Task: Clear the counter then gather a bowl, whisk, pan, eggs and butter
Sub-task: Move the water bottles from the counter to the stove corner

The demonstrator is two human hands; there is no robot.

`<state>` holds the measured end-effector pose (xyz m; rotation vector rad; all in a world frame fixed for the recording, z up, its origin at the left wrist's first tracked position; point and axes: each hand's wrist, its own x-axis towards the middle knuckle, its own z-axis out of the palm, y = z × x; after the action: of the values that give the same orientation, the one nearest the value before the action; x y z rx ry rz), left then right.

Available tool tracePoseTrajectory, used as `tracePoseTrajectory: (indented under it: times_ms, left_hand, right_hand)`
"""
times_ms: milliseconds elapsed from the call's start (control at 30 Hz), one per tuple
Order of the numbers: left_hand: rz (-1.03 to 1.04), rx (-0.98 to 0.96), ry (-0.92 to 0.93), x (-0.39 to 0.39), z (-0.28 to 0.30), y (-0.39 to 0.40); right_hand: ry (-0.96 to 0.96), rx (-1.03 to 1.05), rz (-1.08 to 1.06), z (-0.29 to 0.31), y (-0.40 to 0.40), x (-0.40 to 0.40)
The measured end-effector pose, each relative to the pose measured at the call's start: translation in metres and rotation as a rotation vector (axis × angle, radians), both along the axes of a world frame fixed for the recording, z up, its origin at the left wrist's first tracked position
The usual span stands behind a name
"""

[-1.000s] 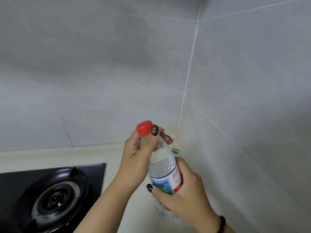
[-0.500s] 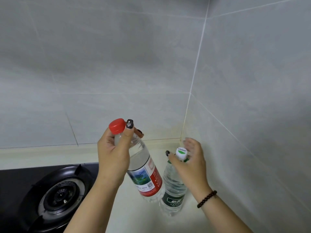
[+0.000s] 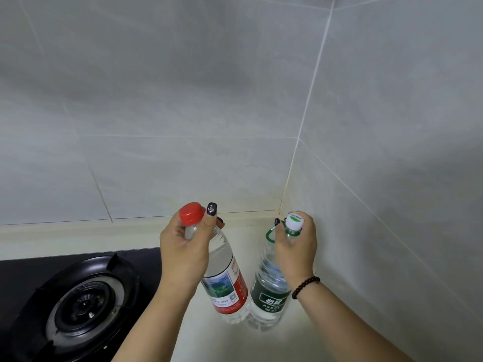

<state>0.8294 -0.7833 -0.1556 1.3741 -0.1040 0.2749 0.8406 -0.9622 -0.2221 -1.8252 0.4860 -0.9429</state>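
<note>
This looks like the clearing step: two water bottles are being taken off the desk (image 3: 300, 343) so there is room for the bowl, whisk, pan, eggs and butter. None of those cooking things show in the picture.

At the lower left of the frame sits a black stove burner (image 3: 83, 307). Just right of it, near the middle, the left hand (image 3: 185, 246) grips the neck of the red-cap bottle (image 3: 224, 283). Its fingers (image 3: 211, 218) are curled tight round the neck under the red cap, and the bottle leans. I cannot tell if its bottom touches the desk.

To the right, near the wall corner, the right hand (image 3: 296, 246) grips the top of the green-label bottle (image 3: 269, 296), fingers curled round the neck below the white cap. The two bottles are just beside each other low down.

Next, I think both bottles need a firm hold and a lift straight up, then a carry away from the stove.
</note>
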Motion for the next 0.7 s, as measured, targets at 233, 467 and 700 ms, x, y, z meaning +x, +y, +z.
tracePoseTrajectory:
  times_ms: [233,467,700]
  left_hand:
    - [0.006,0.022,0.064,0.028,-0.018,-0.005]
    - [0.018,0.116,0.111,0.074,-0.035,-0.015]
    - [0.013,0.198,0.151,0.100,-0.058,-0.035]
  right_hand:
    - [-0.039,-0.115,0.027,-0.006,-0.015,0.046]
    - [-0.016,-0.165,-0.013,-0.003,-0.042,0.118]
    - [-0.012,-0.222,-0.078,-0.005,-0.068,0.173]
